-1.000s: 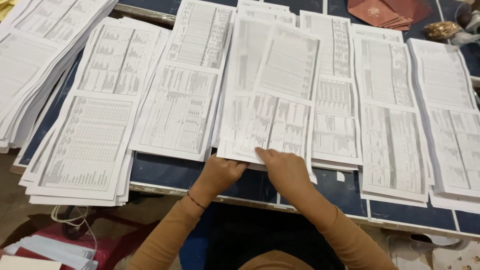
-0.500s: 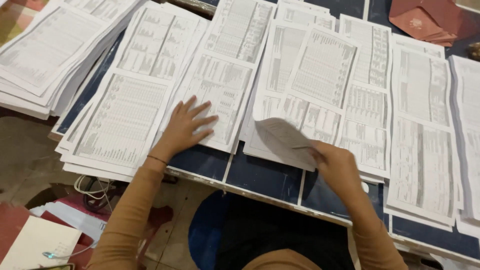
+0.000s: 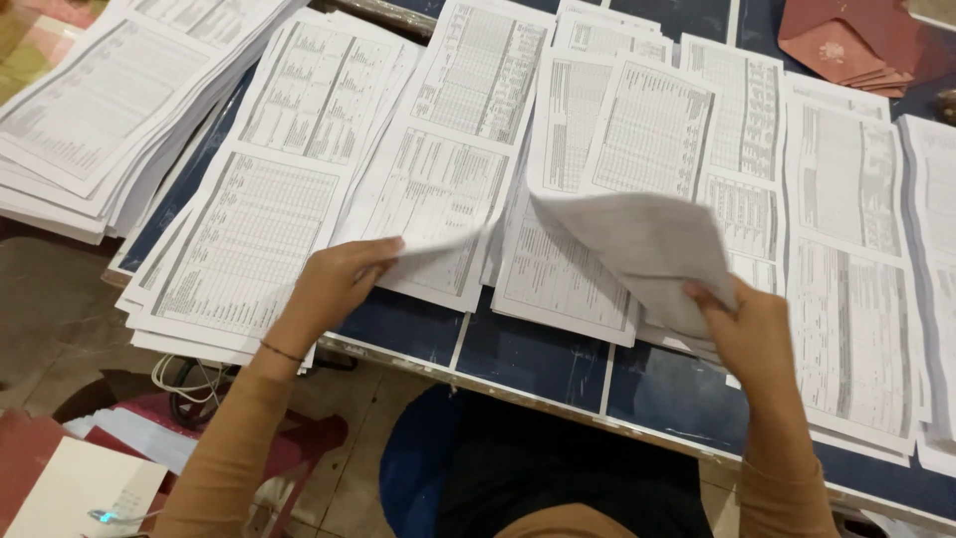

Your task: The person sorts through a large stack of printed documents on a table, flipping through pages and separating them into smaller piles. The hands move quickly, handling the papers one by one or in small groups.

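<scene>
Several stacks of long white printed sheets cover a dark blue table (image 3: 538, 354). My right hand (image 3: 742, 324) grips a bundle of lifted sheets (image 3: 637, 244), curled up above the middle stack (image 3: 568, 269). My left hand (image 3: 334, 284) pinches the near edge of the top sheet (image 3: 438, 214) on the stack to the left of the middle one and lifts its corner. Further stacks lie at the far left (image 3: 249, 229) and to the right (image 3: 846, 299).
A tall pile of sheets (image 3: 90, 110) sits at the far left edge. Dark red envelopes (image 3: 851, 45) lie at the back right. Below the table's near edge are a red stool (image 3: 289, 438), white cable (image 3: 174, 379) and loose papers (image 3: 80, 488) on the floor.
My right hand has raised its bundle higher off the middle stack. My left hand, flat on the neighbouring stack before, has closed on that stack's top sheet and lifted its edge.
</scene>
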